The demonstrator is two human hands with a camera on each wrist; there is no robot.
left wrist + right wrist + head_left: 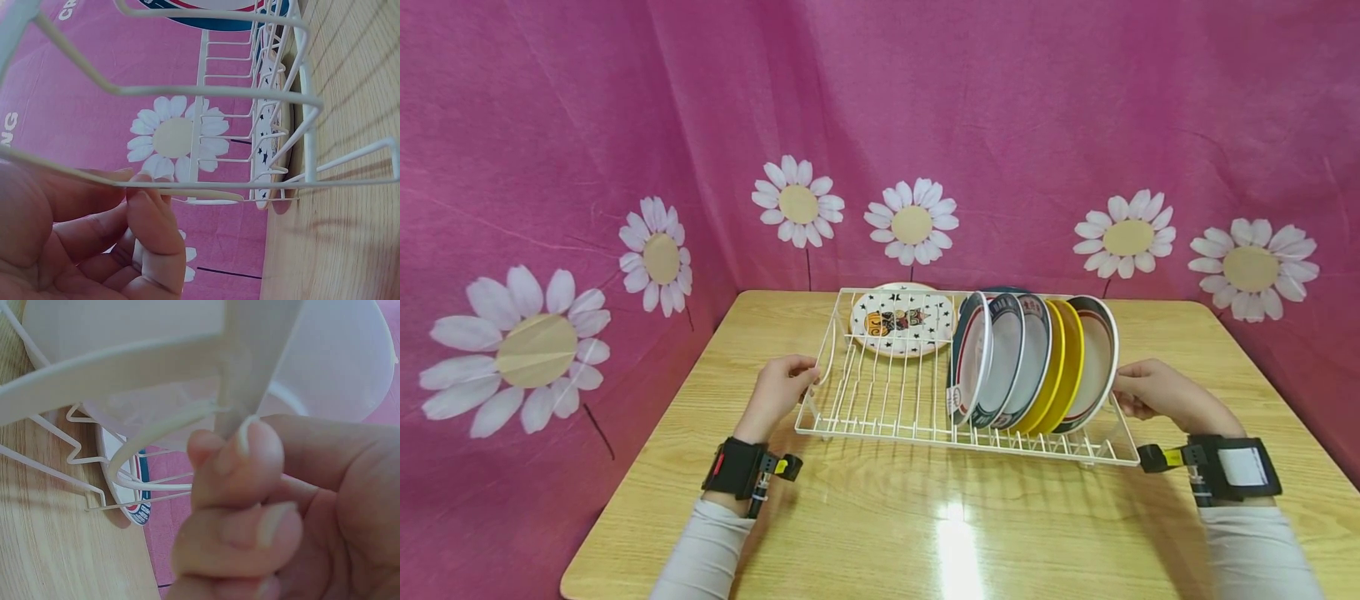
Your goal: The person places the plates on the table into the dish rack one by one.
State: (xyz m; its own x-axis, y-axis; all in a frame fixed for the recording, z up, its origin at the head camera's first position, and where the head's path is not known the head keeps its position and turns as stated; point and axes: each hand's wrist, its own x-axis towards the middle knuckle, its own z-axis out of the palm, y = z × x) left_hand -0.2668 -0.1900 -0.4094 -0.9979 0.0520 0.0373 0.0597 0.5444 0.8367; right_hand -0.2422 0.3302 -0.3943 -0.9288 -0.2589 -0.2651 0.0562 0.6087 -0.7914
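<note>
Between both hands is a white wire dish rack [880,431], with several plates standing on edge in its right half. Among them are grey-white ones with dark rims, yellow plates [1063,367] and a red-banded plate [1096,350] at the right end. My left hand [781,387] pinches the wire at the rack's left end, thumb and index finger meeting on it in the left wrist view. At the other end my right hand [1157,390] grips the side wire, its fingers curled round it in the right wrist view. The rack's left half shows bare wires.
Behind the rack's left half lies a white plate [904,321] with stars and a cartoon figure. A dark plate [1003,290] peeks out behind the standing plates. The wooden table [850,533] ends at a pink curtain [1000,100] with daisies, at the back and left.
</note>
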